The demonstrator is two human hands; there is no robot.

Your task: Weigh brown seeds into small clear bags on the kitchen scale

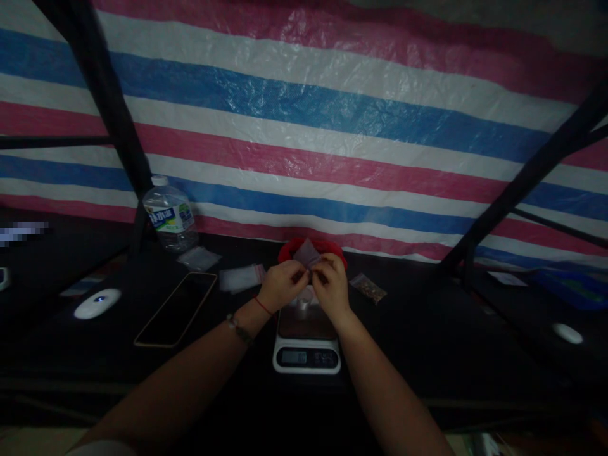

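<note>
Both my hands meet above a white kitchen scale [306, 356], fingers pinched on a small clear zip bag [308, 253]. My left hand [284, 284] grips the bag's left side and my right hand [331, 285] its right side. Beneath them a small shiny round item [304, 300] rests on the scale's plate; its kind is hard to make out. Behind the hands stands a red container [286, 251], its contents mostly hidden. A filled zip bag [369, 289] of small brownish pieces lies to the right, and a stack of flat zip bags [241, 278] to the left.
A phone [177, 310] and a white mouse-like device [97, 303] lie on the black table at left. Behind them stand a clear plastic bottle [171, 218] and another plastic bag [199, 258]. Black metal posts [111, 95] flank the striped sheet [304, 114]. Another white device [567, 333] sits far right.
</note>
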